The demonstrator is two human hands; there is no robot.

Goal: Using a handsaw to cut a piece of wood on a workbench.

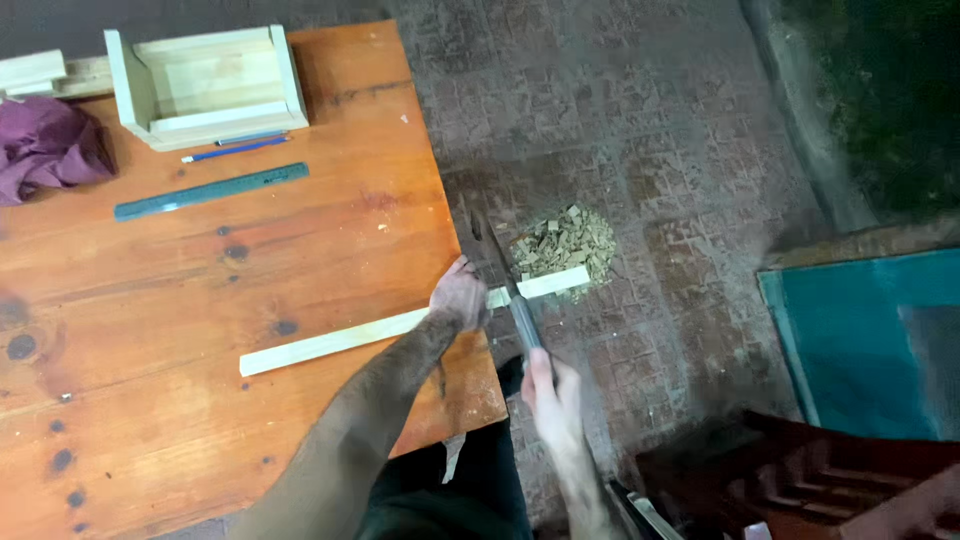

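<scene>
**Saw blade set across a pale wood strip at the table's edge**

A long, thin strip of pale wood lay flat across the orange-brown wooden table, its right end jutting past the table's edge over the floor. The strip was smooth and square-edged, light against the knotted, varnished tabletop. A hand saw, with a dark narrow blade and a dark handle, crossed the strip just beyond the table's edge.

The left hand was pressed down on the strip right at the edge, fingers curled over it and touching the wood beside the blade. The right hand was closed around the saw's handle, below the strip and off the table.

Directly under the overhanging end, a heap of small pale wood offcuts sat on the rough, patterned stone floor.

Farther back on the table, well apart from the strip, lay a long dark green ruler and, just beyond it, a blue pencil. Behind those stood an open-topped box of pale wood, with more pale boards to its left and a crumpled purple cloth near the table's left edge. A teal panel lay on the floor to the right.
</scene>
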